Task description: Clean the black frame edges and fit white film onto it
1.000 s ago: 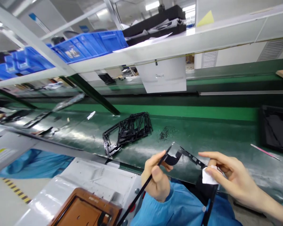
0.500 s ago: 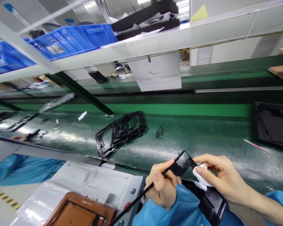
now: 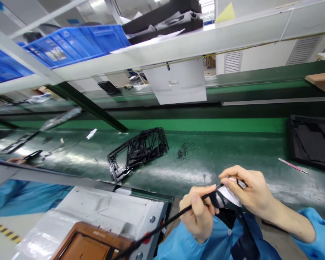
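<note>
My left hand (image 3: 198, 213) is closed around a thin black frame (image 3: 166, 224), whose long bar slants down toward the bottom of the view. Near that hand, the frame's end carries a glossy dark part (image 3: 218, 199). My right hand (image 3: 250, 189) pinches a white wiping cloth (image 3: 229, 194) and presses it over the frame's far corner, fingers bent around it. Below the cloth a dark strip (image 3: 245, 238) hangs before my blue sleeves and lap; the cloth and fingers hide how it joins the frame.
On the green bench (image 3: 233, 151) lie a heap of black frames (image 3: 141, 150), dark shreds (image 3: 182, 151), pink tweezers (image 3: 294, 165) and a black tray (image 3: 312, 141). A brown mould-like block (image 3: 89, 242) sits lower left. Overhead, a shelf holds blue bins (image 3: 78, 45).
The frame has tipped, so its panel shows less. My right hand has shifted up and left, bringing the cloth over the corner; my left hand has moved slightly right.
</note>
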